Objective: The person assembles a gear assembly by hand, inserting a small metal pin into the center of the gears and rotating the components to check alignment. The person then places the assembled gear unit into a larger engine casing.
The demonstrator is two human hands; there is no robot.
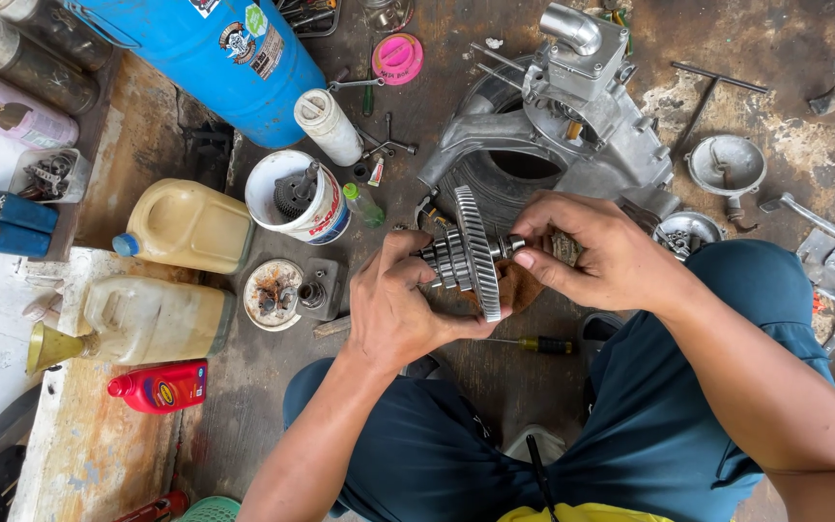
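Grimy concrete floor (804,116), stained with oil and rust, fills the scene, with a worn wooden board (99,445) along the left. On that board lie a red bottle (161,387) near the person and a cloudy plastic jug (152,319) with a brass funnel (50,348) at its mouth; a second yellowish jug (190,224) lies a little farther off. A blue drum (215,58) stands at the far left. Just right of the jugs sits a white tub (306,208) holding a dark part, with a small round rusty dish (271,293) nearer.

At the centre, above the knees in blue trousers (649,425), the left hand (393,309) wraps around the near end of a gear shaft (461,256), its grip closed on the stacked smaller gears. The big toothed wheel stands on edge between both hands. The right hand (601,256) pinches the shaft's far tip with thumb and forefinger, a brown rag (519,285) tucked beneath.

Beyond the hands rests a grey metal engine case (553,135). A screwdriver (538,343) lies on the floor between the knees. At the right are two round metal covers (727,164).
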